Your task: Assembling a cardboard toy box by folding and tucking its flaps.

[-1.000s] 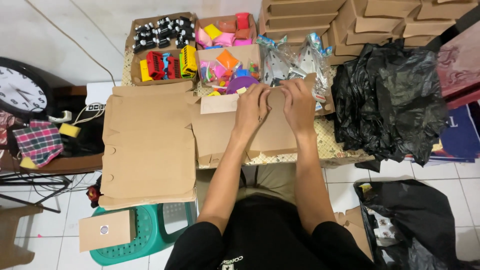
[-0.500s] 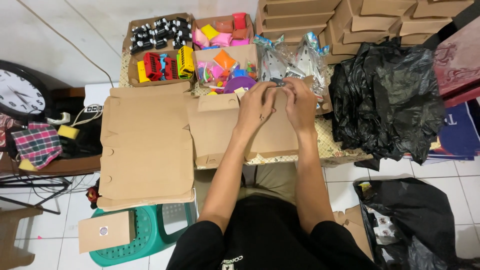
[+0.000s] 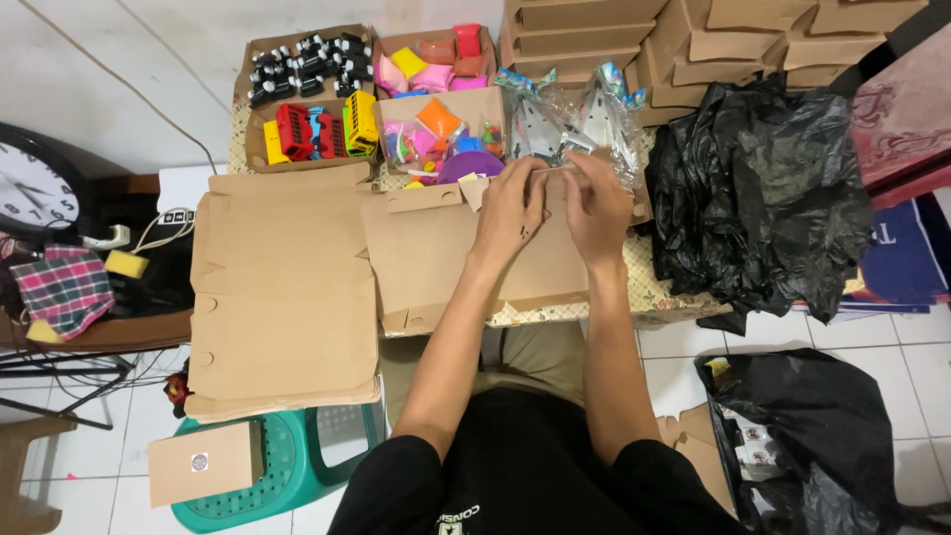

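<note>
A flat brown cardboard box blank (image 3: 441, 253) lies on the table in front of me. My left hand (image 3: 508, 206) and my right hand (image 3: 601, 203) are close together at its far edge, fingers curled over a cardboard flap (image 3: 551, 178) that stands up between them. Just beyond the hands lie clear plastic bags (image 3: 580, 114) with coloured ends. What the fingertips pinch is partly hidden by the hands.
A stack of flat cardboard blanks (image 3: 282, 297) lies to the left. Open boxes of small toys (image 3: 317, 124) and colourful pieces (image 3: 436, 69) stand at the back, folded boxes (image 3: 594, 30) behind. Black plastic bags (image 3: 763, 188) are piled right, a green stool (image 3: 297, 471) below left.
Both hands have lifted from lying flat on the cardboard and drawn together at its far edge, raising the flap there.
</note>
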